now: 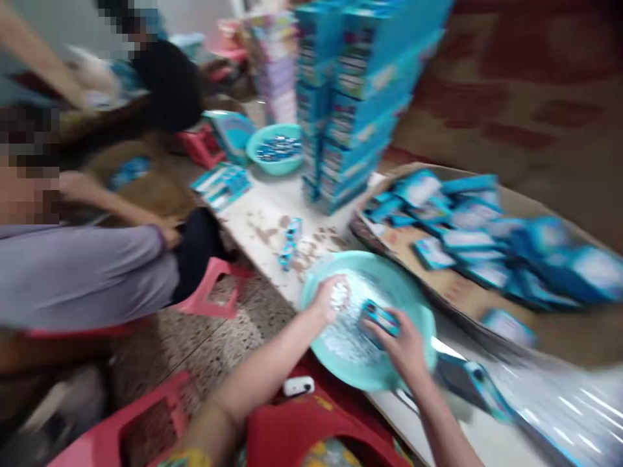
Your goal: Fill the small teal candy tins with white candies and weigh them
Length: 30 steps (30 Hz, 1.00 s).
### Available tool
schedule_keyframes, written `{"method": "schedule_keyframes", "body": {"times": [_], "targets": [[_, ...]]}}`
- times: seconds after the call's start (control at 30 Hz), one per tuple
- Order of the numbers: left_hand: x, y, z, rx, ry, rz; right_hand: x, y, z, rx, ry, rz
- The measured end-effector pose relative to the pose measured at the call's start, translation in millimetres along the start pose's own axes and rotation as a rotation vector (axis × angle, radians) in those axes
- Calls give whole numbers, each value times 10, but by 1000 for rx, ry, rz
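Observation:
A turquoise basin [424, 310] stands on the white table, with many small white pieces [348, 344] inside. Over its left part, my left hand [325, 301] cups a handful of white pieces [340, 295], blurred and too small to name. My right hand [405, 340] grips a small blue box [383, 318] above the basin, thumb and fingers around its sides. The two hands are apart. Behind the basin, a narrow strip of blue-and-white packaging [291, 244] lies on the tabletop among brown marks.
A cardboard tray [452, 295] of blue boxes lies to the right. Tall stacks of blue cartons [355, 117] rise behind. Farther back stands another turquoise basin [277, 167] with small blue items. A co-worker [87, 266] sits at the left, near pink stools [209, 292].

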<state>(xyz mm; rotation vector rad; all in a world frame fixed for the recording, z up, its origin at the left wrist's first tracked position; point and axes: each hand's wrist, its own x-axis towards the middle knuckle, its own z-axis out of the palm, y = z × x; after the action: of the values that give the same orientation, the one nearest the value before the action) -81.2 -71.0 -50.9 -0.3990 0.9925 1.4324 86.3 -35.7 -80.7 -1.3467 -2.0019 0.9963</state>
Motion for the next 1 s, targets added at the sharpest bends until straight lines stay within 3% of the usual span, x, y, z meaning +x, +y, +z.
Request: {"method": "schedule_keyframes", "body": {"times": [0.07,0.17,0.23,0.33,0.77,1.0], "targets": [[144,-192,262,33,-102,27,-20,161,-155,-44,-52,-6],[211,-293,444,109,-226,289,14,160,-148,-66,-110,-48],[212,-308,499,187,-223,414,43,66,-126,-85,-103,-54],[208,-320,561,270,-173,488,61,-69,-161,-114,-91,-56],[180,-284,702,407,-148,520,103,-171,-182,-26,-25,13],[173,-274,730,432,-200,453,114,-192,-163,13,31,66]]}}
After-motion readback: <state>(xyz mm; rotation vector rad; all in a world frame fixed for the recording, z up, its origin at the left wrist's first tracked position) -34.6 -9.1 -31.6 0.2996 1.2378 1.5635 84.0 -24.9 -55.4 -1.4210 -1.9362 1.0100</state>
